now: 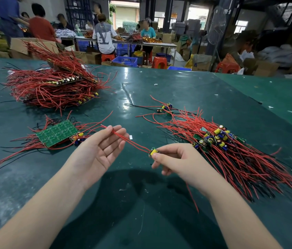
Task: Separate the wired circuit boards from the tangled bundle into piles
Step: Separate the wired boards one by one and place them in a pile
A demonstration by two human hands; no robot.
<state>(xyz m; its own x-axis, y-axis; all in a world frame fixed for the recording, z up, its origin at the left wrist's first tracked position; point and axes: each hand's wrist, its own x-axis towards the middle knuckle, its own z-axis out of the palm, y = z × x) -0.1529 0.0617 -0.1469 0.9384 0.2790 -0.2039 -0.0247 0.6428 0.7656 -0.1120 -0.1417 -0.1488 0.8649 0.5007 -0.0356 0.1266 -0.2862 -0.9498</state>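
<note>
Holding one small circuit board point(153, 151) above the green table point(177, 87), pinched between thumb and forefinger of my right hand point(174, 159), its other fingers curled under. Item: two red wires point(132, 143) run from that board up and to the left, across the fingertips point(113, 131) of my left hand point(99, 150), which lies palm up with fingers loosely straight and slightly spread, the wires resting on them rather than gripped; whether the thumb presses on the wires I cannot tell. Item: one further red strand point(192, 198) hangs below my right wrist toward the table edge. Item: one sorted pile point(222, 146) of separated boards to the right, just beside my right hand, their yellow and blue capacitors bunched together and their red and black leads fanned toward me; too many to count. Item: one small cluster point(165, 108) of a few loose boards beyond that pile, well apart from my hands. Item: one green panel point(57, 133) of unbroken boards to the left, solder side up, lying on a spread of red and black wires, with a few capacitors showing at its right edge near my left hand. Item: one large tangled bundle point(51, 83) at far left, several board strips stacked and bristling with red wire. Item: white scraps scattered on the table. Beyond it, several seated people point(104, 36), cardboard boxes, blue crates point(125, 61) and red stools point(159, 62).
</note>
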